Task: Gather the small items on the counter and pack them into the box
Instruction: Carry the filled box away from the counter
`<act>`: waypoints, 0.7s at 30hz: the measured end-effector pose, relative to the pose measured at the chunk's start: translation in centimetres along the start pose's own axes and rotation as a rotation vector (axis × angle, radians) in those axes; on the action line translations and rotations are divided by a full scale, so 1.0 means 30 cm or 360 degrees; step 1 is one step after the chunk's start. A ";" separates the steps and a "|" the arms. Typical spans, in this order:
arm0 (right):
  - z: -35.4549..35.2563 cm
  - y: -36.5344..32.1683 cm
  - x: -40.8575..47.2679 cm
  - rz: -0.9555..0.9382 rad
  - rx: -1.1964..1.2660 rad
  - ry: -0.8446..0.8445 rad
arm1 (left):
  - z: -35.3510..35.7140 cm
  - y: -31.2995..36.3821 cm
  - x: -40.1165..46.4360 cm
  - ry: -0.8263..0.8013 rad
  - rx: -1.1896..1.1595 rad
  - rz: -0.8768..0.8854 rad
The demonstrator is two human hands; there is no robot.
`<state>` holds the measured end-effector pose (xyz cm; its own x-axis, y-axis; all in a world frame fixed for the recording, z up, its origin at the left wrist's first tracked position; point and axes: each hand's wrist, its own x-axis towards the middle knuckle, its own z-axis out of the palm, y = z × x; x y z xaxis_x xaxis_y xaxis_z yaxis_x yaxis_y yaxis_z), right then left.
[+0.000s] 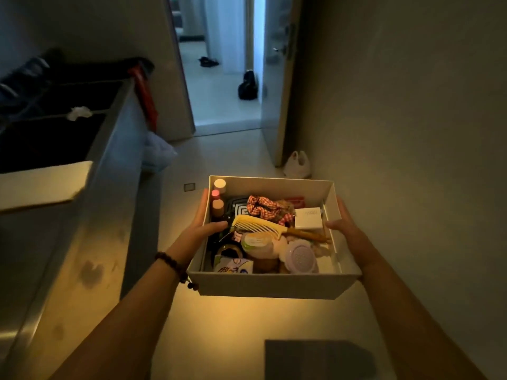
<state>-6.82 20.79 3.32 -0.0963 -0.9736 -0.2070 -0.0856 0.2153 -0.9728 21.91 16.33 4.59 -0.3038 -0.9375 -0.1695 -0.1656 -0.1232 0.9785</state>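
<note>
I hold an open white cardboard box (274, 283) in the air in front of me, above the floor. My left hand (204, 229) grips its left wall, thumb hooked inside. On the opposite wall sits my right hand (343, 224), thumb also inside. The box is full of small items: a yellow comb (258, 226), a red checked scrunchie (262, 207), a small white carton (308, 218), a lilac round case (300, 256), a jar with a pale lid (256, 242), and a few small bottles (218, 204) along the left wall.
A counter with dark clothes (55, 105) runs along the left; a flat white lid or board (41, 185) lies on its near corner. An open doorway (222, 78) lies ahead with a black bag (248, 86) beyond. A white plastic bag (297, 164) sits by the door; a grey mat (318, 360) lies below.
</note>
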 end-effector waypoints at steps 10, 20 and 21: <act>-0.245 0.050 0.229 0.0206 0.0053 0.0565 | 0.221 0.049 0.563 -0.0328 0.0141 -0.0110; -0.283 0.066 0.561 0.0252 0.0334 0.1092 | 0.276 0.101 1.262 -0.1095 0.0184 -0.0061; -0.282 0.070 0.579 0.0239 0.0383 0.1150 | 0.285 0.117 1.313 -0.1179 0.0195 -0.0071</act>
<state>-17.05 4.96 -1.43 -0.7197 -0.6264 -0.2993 0.1891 0.2379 -0.9527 1.33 -18.24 0.32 -0.8391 -0.4627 -0.2860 -0.2826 -0.0786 0.9560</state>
